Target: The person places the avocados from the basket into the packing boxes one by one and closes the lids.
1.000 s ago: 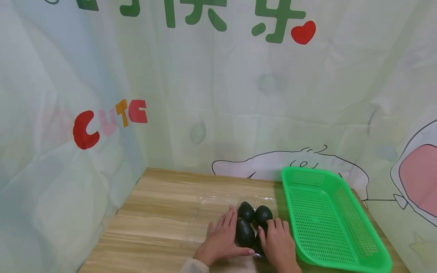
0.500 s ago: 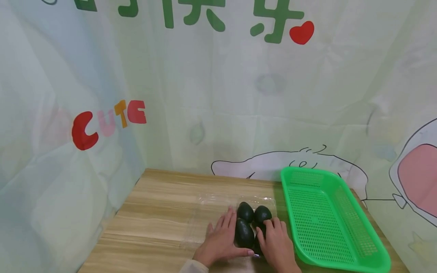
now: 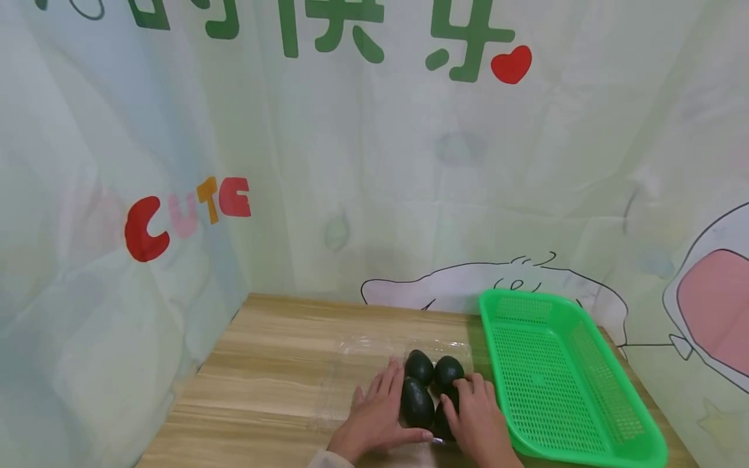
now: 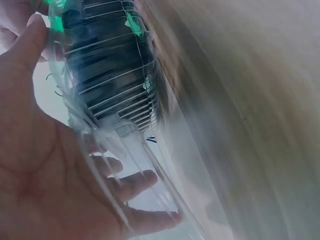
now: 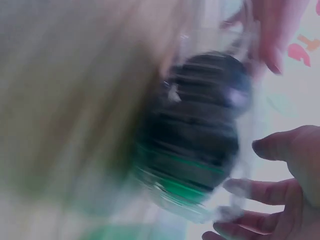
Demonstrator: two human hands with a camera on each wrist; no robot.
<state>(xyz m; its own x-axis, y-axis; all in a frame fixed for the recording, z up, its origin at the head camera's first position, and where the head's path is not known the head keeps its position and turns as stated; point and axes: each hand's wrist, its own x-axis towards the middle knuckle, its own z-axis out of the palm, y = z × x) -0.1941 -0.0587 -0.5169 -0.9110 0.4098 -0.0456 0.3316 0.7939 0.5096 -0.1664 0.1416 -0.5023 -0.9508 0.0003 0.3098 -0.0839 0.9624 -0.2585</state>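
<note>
Several dark avocados sit in one half of an opened clear plastic clamshell box (image 3: 459,342), in the head view. Two lie at the back, and a larger avocado (image 3: 418,403) lies at the front left. The front right avocado (image 3: 443,424) is partly hidden by my right hand (image 3: 481,419), whose slightly bent fingers and thumb touch the fruit there. Along the box's left side my left hand (image 3: 374,413) rests with fingers extended and thumb stretched across the front edge. In the left wrist view its fingers (image 4: 137,185) show through the clear plastic.
To the right of the box stands a green mesh basket (image 3: 552,383) with a raised rim. The clamshell's transparent lid (image 3: 342,370) lies flat at left on the wooden table (image 3: 251,370). A printed cloth backdrop (image 3: 398,162) rises behind and on both sides.
The head view has tilted slightly, so the scene sits a little lower. Both hands and the avocados keep nearly the same places.
</note>
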